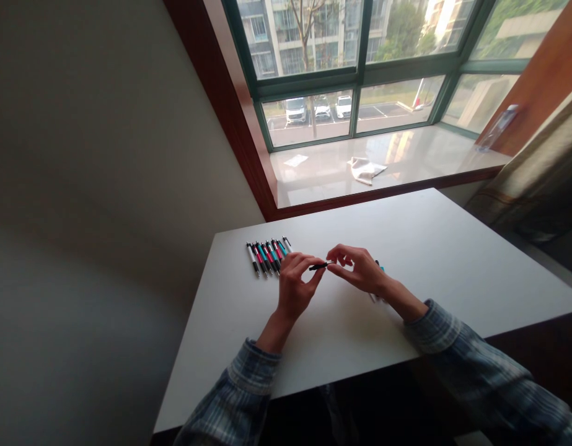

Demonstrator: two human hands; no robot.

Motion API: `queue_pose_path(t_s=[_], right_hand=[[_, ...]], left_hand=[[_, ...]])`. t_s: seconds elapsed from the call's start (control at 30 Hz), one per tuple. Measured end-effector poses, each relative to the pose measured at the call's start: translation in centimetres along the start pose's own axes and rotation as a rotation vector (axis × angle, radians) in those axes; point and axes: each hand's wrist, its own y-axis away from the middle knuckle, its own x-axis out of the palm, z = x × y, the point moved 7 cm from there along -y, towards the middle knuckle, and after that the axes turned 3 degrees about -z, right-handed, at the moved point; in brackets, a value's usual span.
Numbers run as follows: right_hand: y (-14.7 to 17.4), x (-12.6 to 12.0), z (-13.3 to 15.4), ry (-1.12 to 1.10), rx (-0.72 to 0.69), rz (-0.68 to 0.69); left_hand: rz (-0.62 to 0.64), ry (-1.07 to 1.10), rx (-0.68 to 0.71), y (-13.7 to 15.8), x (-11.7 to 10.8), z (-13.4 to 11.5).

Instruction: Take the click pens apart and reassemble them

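Above the white table, my left hand [297,286] pinches a short black pen part [318,266] between thumb and fingertips. A light, silvery tip at its right end points toward my right hand [357,267]. The thumb and forefinger of that hand close in around this tip; the exact contact is too small to see clearly. Beyond my left hand lies a row of several click pens [262,255] in white, red and teal with black grips, partly covered by the hand. Small pen parts [379,265], one of them teal, lie partly hidden behind my right wrist.
The white table [239,334] meets a wall [127,186] on the left and a window sill [323,179] at the back. On the sill are a crumpled wrapper [367,170], a paper scrap [295,161] and a clear bottle [498,129]. A curtain [522,167] hangs at right.
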Motion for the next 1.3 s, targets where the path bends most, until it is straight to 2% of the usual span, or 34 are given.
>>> queue_pose_path(t_s=[0.23,0.3,0.47,0.6,0.73,0.83,0.97,1.13,1.2,1.3], right_hand=[[0.1,-0.1,-0.4,0.039,0.027,-0.008],[0.1,0.0,-0.3,0.045,0.028,-0.015],[0.5,0.1,1.0,0.051,-0.007,0.006],[1.9,-2.1,0.9,0.076,-0.010,0.059],[4.5,-6.0,-0.3,0.200,0.028,0.144],[6.1,-7.6,-1.2,0.249,0.074,0.238],[6.7,-7.4,-1.6,0.279,0.063,0.312],[6.4,-6.7,-2.0,0.314,0.053,0.327],[6.1,-6.7,-1.5,0.336,0.044,0.309],[5.3,-6.4,0.3,0.358,0.005,0.207]], left_hand=[[0.002,0.067,-0.050,0.1,0.0,0.4],[-0.021,0.186,-0.138,0.1,0.1,1.0],[-0.027,0.657,-0.457,0.5,1.6,2.9],[-0.065,0.820,-0.561,0.7,2.1,3.2],[-0.051,0.890,-0.629,0.9,2.3,3.2],[-0.025,0.926,-0.679,1.0,2.5,3.1],[-0.007,0.898,-0.717,1.3,2.6,3.4],[-0.015,0.882,-0.748,1.6,2.6,3.9],[-0.016,0.879,-0.758,1.6,2.7,3.9],[0.019,0.881,-0.770,1.8,3.0,3.6]])
